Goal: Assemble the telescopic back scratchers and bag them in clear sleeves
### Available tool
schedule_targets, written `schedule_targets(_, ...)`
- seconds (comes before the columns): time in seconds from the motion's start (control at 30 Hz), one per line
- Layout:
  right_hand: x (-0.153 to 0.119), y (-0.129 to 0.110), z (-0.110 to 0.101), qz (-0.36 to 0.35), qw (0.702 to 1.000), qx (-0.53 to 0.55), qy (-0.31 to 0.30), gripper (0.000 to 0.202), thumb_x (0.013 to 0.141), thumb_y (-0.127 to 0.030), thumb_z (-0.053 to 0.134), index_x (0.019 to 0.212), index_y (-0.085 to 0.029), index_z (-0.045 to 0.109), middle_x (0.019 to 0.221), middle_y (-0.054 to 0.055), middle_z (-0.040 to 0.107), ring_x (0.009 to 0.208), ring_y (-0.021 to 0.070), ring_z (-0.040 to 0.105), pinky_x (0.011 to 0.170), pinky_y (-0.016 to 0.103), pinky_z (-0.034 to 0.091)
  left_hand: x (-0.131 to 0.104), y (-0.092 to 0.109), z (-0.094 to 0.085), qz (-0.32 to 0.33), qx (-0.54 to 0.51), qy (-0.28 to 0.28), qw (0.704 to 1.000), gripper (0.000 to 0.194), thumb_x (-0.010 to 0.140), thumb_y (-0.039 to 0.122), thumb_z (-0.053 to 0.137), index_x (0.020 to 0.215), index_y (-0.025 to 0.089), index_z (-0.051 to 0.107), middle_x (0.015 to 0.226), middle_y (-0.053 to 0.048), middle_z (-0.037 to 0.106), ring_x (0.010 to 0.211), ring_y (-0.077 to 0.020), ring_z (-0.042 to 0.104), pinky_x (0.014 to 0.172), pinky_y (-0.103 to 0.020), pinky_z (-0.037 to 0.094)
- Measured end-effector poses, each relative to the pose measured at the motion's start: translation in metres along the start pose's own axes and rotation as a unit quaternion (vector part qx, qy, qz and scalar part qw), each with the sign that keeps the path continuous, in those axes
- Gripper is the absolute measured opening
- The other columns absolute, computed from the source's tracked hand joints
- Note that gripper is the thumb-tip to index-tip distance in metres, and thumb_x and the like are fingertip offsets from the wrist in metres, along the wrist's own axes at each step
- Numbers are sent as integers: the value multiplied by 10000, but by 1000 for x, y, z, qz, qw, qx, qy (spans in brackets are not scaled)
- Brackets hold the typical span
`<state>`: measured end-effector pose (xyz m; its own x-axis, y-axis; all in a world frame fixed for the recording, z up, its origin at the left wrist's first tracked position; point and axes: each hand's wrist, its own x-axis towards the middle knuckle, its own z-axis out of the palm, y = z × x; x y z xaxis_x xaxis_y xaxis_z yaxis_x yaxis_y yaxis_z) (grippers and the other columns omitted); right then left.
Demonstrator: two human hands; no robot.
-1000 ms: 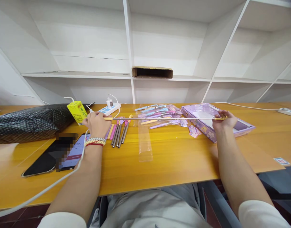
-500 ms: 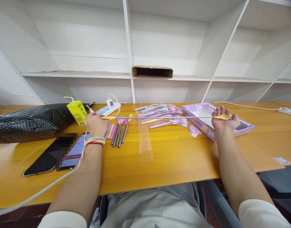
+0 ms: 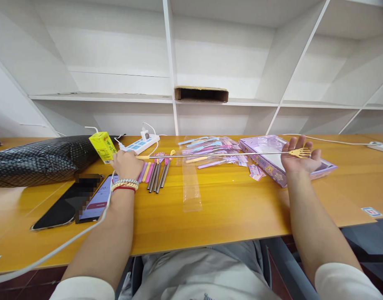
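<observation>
An extended telescopic back scratcher [image 3: 222, 154] stretches level across the view, with a yellow handle, a thin metal rod and a yellow claw head. My left hand [image 3: 128, 164] is closed round its handle. At the other end my right hand [image 3: 300, 157] is palm up with fingers apart, and the claw head lies over the palm. Below the rod, near my left hand, several collapsed back scratchers [image 3: 157, 175] lie in a row, with purple, yellow and pink handles and metal shafts. More back scratchers in clear wrappers [image 3: 207, 151] are piled at the middle.
A purple display box [image 3: 266, 164] sits behind my right hand. Flat on the table are a clear plastic sleeve [image 3: 192, 189], small pink cards [image 3: 256, 172] and two phones [image 3: 65, 204]. At left are a yellow drink carton [image 3: 102, 146], a black wrapped package [image 3: 44, 160] and a power strip [image 3: 143, 144].
My right hand has shifted slightly right, its fingers more spread. The claw head has turned so its prongs show broad and flat. My left hand still grips the handle.
</observation>
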<state>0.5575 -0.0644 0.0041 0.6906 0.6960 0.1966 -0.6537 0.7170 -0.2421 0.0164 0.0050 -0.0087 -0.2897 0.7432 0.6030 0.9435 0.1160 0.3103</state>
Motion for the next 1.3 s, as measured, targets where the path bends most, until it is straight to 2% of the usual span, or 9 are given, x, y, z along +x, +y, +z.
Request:
schedule_targets(0.2, 2, -1, -1, 11, 1000, 12, -19, 212, 799, -296, 379, 777, -170, 548, 891, 13, 668, 778, 190, 639, 613, 351, 496, 2, 2, -3, 32, 53, -70, 996, 224, 658, 212, 512, 776, 128, 683, 835, -194, 633, 886, -366, 549, 743, -497, 360)
schedule_targets(0.33, 4, -3, 1, 10, 998, 61, 22, 115, 768, -183, 398, 752, -158, 510, 642, 7, 582, 539, 125, 526, 485, 262, 431, 4, 2, -4, 29, 66, -96, 993, 206, 649, 225, 518, 742, 131, 677, 780, -195, 647, 857, -375, 573, 738, -496, 360)
schedule_targets(0.4, 4, -4, 2, 17, 997, 63, 27, 140, 799, -220, 382, 726, -165, 489, 573, -8, 512, 477, 110, 460, 444, 242, 379, 6, -1, -3, 18, 69, -85, 994, 210, 645, 243, 528, 738, 135, 682, 772, -198, 647, 842, -375, 576, 733, -496, 363)
schedule_targets(0.47, 3, -5, 2, 22, 998, 51, 25, 254, 829, -362, 354, 701, -176, 468, 560, -20, 463, 463, 107, 436, 434, 245, 348, 7, -6, -2, 7, 73, -69, 995, 217, 645, 263, 534, 737, 140, 688, 773, -198, 647, 829, -370, 575, 724, -493, 367)
schedule_targets(0.6, 0, -5, 2, 12, 999, 25, 26, 414, 777, -563, 323, 669, -183, 447, 570, -27, 418, 466, 98, 416, 428, 248, 325, 8, -11, -1, -1, 76, -53, 996, 218, 646, 273, 539, 732, 141, 689, 788, -199, 646, 828, -367, 568, 714, -492, 371)
schedule_targets(0.8, 2, -7, 4, 10, 999, -44, 18, 442, 818, -563, 300, 703, -184, 495, 600, -4, 472, 501, 128, 455, 431, 268, 346, 8, -6, -2, -5, 69, -102, 992, 208, 619, 258, 575, 756, 139, 677, 807, -193, 642, 893, -387, 559, 775, -523, 359)
schedule_targets(0.93, 2, -7, 5, -8, 996, -84, 14, 587, 823, -664, 227, 691, -179, 531, 658, 19, 526, 557, 153, 520, 464, 305, 402, 9, -5, -4, 15, 84, -140, 986, 178, 619, 273, 572, 705, 146, 661, 737, -182, 634, 845, -387, 573, 772, -529, 356)
schedule_targets(1.07, 3, -6, 5, -22, 995, -93, -6, 606, 852, -642, 210, 651, -169, 532, 731, 38, 580, 567, 148, 540, 490, 324, 436, 9, -5, -8, 23, 111, -155, 981, 212, 624, 300, 574, 726, 143, 674, 730, -184, 640, 813, -370, 586, 760, -507, 374)
schedule_targets(1.3, 2, 9, 11, -15, 996, -77, 49, 563, 905, -531, 320, 495, -164, 439, 549, 18, 534, 519, 105, 542, 547, 257, 477, 3, 17, -21, 64, 145, -215, 964, 299, 674, 337, 516, 812, 136, 689, 805, -191, 662, 836, -361, 610, 685, -412, 434)
